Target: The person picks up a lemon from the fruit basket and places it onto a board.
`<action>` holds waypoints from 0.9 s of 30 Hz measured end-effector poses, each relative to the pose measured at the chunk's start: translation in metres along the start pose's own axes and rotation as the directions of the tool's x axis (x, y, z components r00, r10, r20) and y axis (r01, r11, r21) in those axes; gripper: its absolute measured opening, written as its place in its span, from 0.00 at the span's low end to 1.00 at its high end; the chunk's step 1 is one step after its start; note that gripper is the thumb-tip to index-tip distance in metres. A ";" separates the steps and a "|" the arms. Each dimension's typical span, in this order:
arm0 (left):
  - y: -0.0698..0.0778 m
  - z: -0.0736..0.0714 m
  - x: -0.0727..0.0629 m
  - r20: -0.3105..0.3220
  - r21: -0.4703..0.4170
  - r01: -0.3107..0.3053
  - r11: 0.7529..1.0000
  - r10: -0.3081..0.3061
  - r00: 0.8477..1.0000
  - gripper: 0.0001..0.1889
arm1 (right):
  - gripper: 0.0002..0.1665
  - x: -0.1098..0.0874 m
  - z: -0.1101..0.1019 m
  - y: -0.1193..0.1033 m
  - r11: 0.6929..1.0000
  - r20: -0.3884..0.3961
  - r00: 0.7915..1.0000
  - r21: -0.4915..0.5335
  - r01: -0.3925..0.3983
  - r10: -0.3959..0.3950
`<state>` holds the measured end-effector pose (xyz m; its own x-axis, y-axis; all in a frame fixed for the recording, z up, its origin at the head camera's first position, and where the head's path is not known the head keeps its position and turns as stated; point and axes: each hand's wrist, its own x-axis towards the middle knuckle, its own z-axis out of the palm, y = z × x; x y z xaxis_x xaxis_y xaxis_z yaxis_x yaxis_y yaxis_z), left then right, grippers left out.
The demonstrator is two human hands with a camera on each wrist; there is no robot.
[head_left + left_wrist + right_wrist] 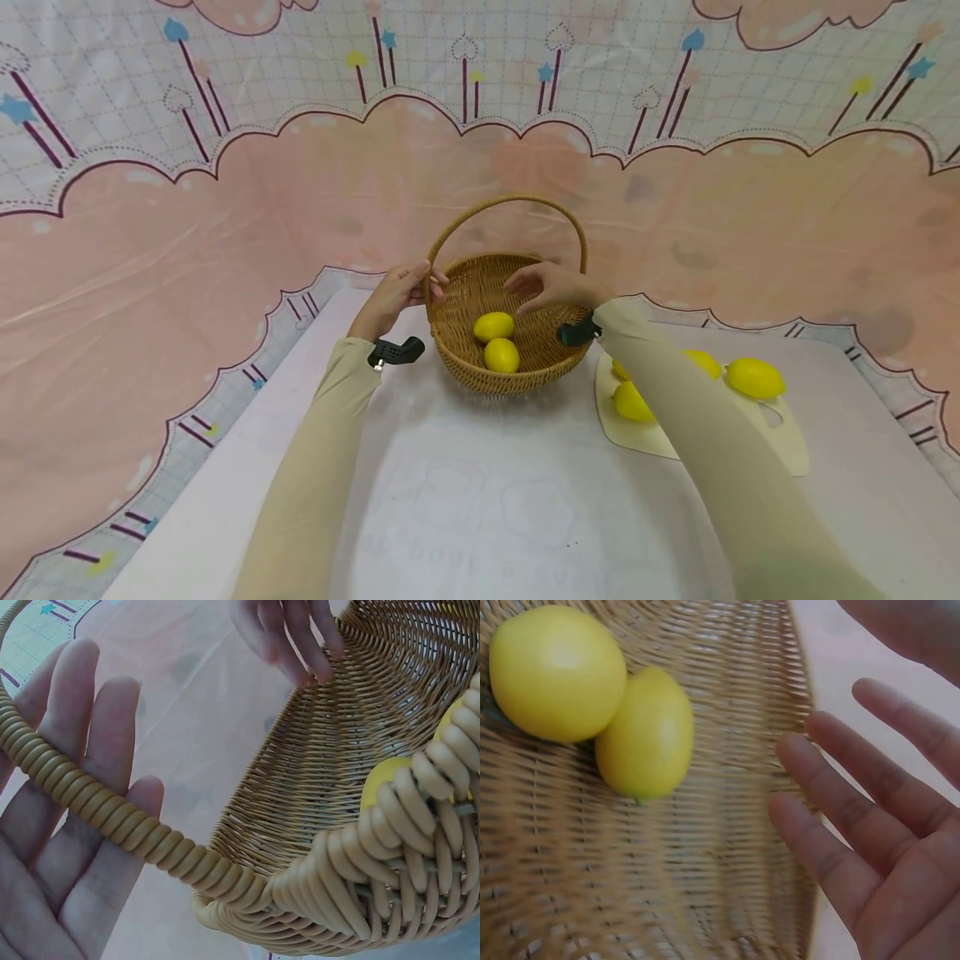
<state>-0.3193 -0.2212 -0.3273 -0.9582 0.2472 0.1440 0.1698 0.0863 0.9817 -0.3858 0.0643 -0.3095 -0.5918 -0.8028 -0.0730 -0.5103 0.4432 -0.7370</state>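
Observation:
A brown wicker basket [480, 383] with a tall arched handle [510, 198] stands on the table. Two yellow lemons [494, 327] lie against each other inside it. At the left side of the handle, my left hand [401, 292] holds it between thumb and fingers; the left wrist view shows the fingers [112, 742] stretched behind the wrapped cane. My right hand [555, 286] hovers over the right part of the basket, above and beside the lemons. Its fingers [840, 814] are spread and loosely bent, with nothing in them.
A cream cutting board [645, 437] with a cut-out grip lies on the right, bearing several more lemons [754, 379]. My right forearm passes over it and hides part of it. A patterned pink and white cloth [337, 183] hangs behind the white table [450, 517].

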 end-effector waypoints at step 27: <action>0.004 0.003 0.000 0.008 0.003 -0.005 1.000 0.005 1.000 0.19 | 0.26 0.036 0.038 0.021 0.990 0.281 0.950 -0.067 -0.121 0.135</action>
<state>-0.3184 -0.2183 -0.3236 -0.9555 0.2554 0.1478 0.1752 0.0882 0.9806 -0.3942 0.0296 -0.3538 -0.4561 -0.8149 -0.3577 -0.4754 0.5629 -0.6761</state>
